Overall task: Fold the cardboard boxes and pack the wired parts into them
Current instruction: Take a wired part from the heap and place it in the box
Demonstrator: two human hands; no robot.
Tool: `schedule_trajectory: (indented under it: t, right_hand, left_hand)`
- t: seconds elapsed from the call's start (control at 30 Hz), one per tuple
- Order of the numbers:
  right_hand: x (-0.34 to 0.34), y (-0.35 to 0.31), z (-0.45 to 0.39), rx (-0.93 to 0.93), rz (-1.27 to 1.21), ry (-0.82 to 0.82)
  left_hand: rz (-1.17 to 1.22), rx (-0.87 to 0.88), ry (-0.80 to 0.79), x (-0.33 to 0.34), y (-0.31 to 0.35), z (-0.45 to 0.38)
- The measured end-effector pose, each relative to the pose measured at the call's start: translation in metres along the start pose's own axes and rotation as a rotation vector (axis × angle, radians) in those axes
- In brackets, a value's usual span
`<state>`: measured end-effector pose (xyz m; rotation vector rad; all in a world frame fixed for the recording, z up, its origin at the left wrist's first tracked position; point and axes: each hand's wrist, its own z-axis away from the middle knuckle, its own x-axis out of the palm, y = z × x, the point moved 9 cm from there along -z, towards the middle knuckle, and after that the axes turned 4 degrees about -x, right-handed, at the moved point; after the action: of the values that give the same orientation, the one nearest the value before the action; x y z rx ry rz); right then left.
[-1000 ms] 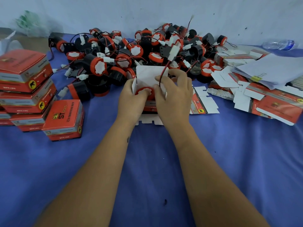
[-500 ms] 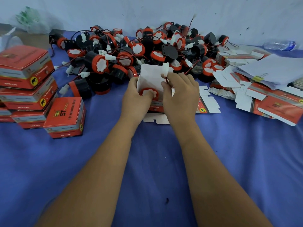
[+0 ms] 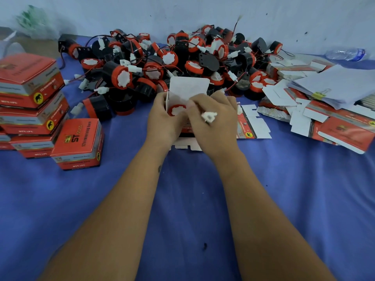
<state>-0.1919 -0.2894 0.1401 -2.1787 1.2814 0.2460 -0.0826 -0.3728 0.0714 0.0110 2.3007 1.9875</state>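
An open cardboard box [image 3: 188, 87] stands mid-table on the blue cloth, its white lid flap upright. A red-capped wired part [image 3: 176, 110] sits inside it. My left hand [image 3: 162, 118] grips the box's left side. My right hand [image 3: 216, 122] is curled over the box's right side and holds the part's wire, whose white connector [image 3: 209, 116] lies across the back of my fingers. A big heap of black and red wired parts [image 3: 172, 61] lies just behind the box.
Closed red boxes [image 3: 30, 94] are stacked at the left, with one more [image 3: 79, 142] beside them. Flat unfolded box blanks [image 3: 324, 114] and clipped papers [image 3: 336, 84] lie at the right. A plastic bottle [image 3: 347, 53] lies by the wall. One blank [image 3: 253, 126] lies right of my hands.
The wire and its white connector have come down from above the lid flap to rest across my right hand. Both hands stayed at the box.
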Motion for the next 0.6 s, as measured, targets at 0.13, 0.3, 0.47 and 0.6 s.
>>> schedule_trajectory:
  t: [0.13,0.3,0.47,0.6]
  right_hand:
    - [-0.003,0.017,0.001,0.181,-0.143,-0.011]
    - [-0.008,0.041,0.004,0.442,-0.192,0.065]
    - [-0.007,0.038,0.002,0.491,-0.508,0.065]
    - [-0.002,0.043,0.004,0.536,-0.551,0.035]
  left_hand:
    - [-0.028,-0.008,0.011,-0.003,-0.001,-0.001]
    - [-0.056,-0.037,0.012,-0.005,-0.005,-0.003]
    - [-0.105,-0.031,0.018,-0.003,-0.004,-0.003]
    - [-0.113,-0.039,0.014,-0.003,-0.004,-0.003]
